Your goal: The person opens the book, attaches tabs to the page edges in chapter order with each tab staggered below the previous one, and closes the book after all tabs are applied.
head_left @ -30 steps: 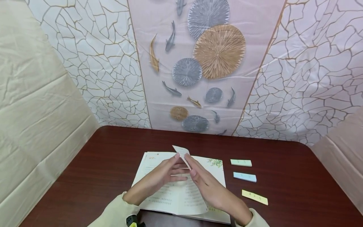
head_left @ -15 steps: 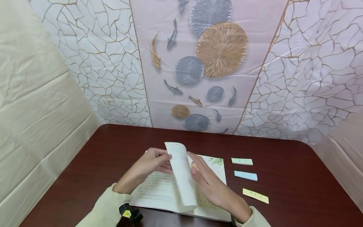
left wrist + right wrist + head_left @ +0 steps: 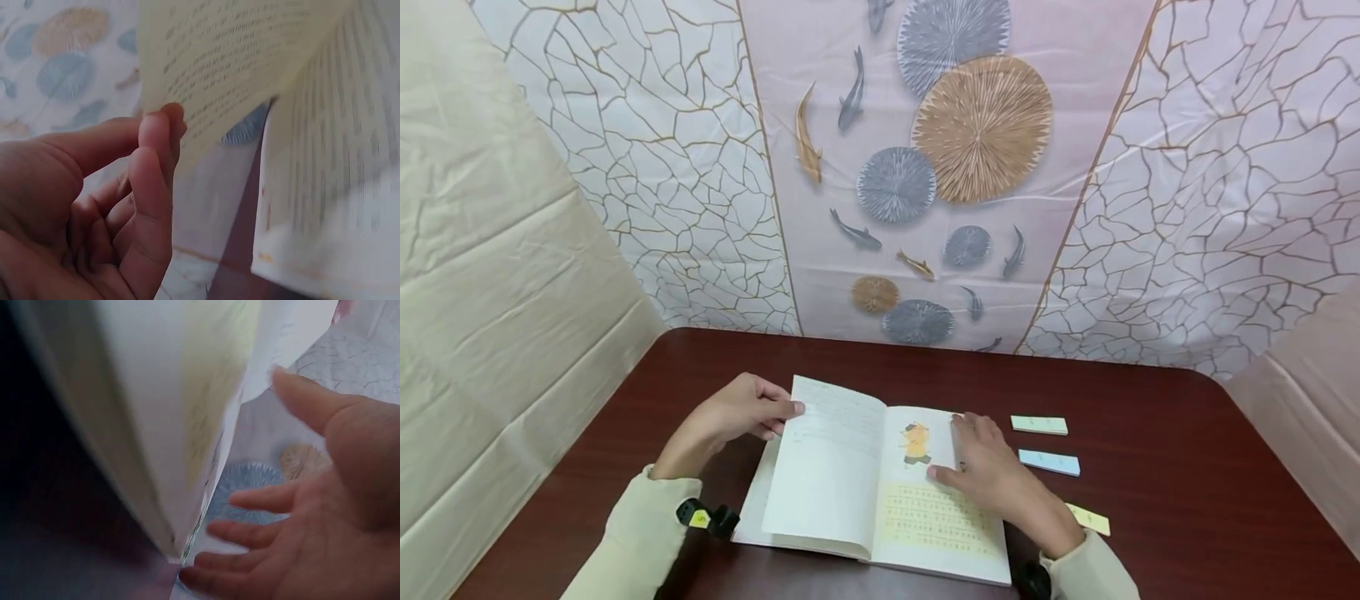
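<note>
An open book [image 3: 925,542] lies on the dark red table, its right page printed with a small orange figure above yellow-backed text. At the upper left my left hand [image 3: 737,414] pinches the outer edge of a raised page [image 3: 827,475]. The left wrist view shows thumb and fingertips closed on that page [image 3: 219,62], with the lower left page beneath it. My right hand [image 3: 988,471] is over the outer edge of the right page, its fingers spread. In the right wrist view the right hand [image 3: 300,531] has nothing between thumb and fingers.
Right of the book lie a green paper strip [image 3: 1039,425], a blue strip [image 3: 1049,462] and a yellow strip [image 3: 1088,520], the last partly hidden by the right forearm. A patterned cloth wall [image 3: 895,275] rises behind the table [image 3: 1135,442].
My left hand has carried the page from the middle over to the left, uncovering the picture page. My right hand has moved right and down onto the right page.
</note>
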The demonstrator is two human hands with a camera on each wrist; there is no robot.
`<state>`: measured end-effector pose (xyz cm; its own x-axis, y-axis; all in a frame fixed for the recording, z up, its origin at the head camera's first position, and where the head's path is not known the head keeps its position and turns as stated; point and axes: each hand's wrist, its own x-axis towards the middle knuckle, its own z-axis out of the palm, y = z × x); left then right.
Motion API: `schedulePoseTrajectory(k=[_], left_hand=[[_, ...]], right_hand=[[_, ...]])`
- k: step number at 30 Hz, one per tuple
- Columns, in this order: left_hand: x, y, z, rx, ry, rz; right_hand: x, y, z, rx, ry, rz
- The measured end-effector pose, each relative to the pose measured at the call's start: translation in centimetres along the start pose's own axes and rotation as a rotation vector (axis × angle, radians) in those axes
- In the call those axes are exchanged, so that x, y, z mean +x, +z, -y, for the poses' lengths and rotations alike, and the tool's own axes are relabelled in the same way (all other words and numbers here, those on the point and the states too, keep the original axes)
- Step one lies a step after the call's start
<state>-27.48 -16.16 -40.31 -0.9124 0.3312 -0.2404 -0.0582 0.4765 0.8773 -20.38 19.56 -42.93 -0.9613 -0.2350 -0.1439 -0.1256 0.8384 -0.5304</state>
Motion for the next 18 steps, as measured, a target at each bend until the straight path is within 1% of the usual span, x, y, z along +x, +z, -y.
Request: schedulePoseTrajectory(k=[4, 8, 11, 14, 18], left_hand=[[0.2, -0.7, 1.0, 0.066, -0.027, 0.017], [0.5, -1.0, 2.0, 0.127, -0.062, 0.01], [0.8, -1.0, 2.6, 0.152, -0.09, -0.004], [1.0, -0.9, 3.1, 0.178, -0.105, -0.006], [0.9, -0.7, 3.6, 0.213, -0.103, -0.009]], right_hand=[[0.3, -0.1, -0.7, -0.113, 0.085, 0.032], [0.5, -0.2, -1.2, -0.215, 0.125, 0.029], [0.7, -0.3, -1.5, -0.28, 0.155, 0.03], [0.7, -0.4, -1.7, -0.303, 0.181, 0.043], [0.6, -0.4, -1.9, -0.318, 0.177, 0.046]])
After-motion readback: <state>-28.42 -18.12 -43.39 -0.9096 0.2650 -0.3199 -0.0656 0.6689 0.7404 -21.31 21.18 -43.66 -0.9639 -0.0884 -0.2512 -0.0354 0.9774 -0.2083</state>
